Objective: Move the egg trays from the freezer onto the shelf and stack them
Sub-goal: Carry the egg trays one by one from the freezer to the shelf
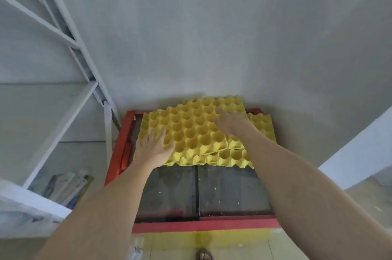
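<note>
Both forearms reach over red-framed freezer (203,226). Left hand (153,146) flat, fingers spread on near-left corner of top yellow egg tray (191,130); right hand (231,120) open on far-right part. Trays stacked loosely atop freezer lid.

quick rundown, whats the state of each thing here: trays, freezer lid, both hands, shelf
top egg tray: empty, skewed on the pile
lower egg trays: empty, loosely stacked on the freezer
freezer lid: glass panels closed, speckled with crumbs
left hand: open, on the top tray's near-left corner
right hand: open, flat on the tray's right side
shelf: no trays seen on it
</note>
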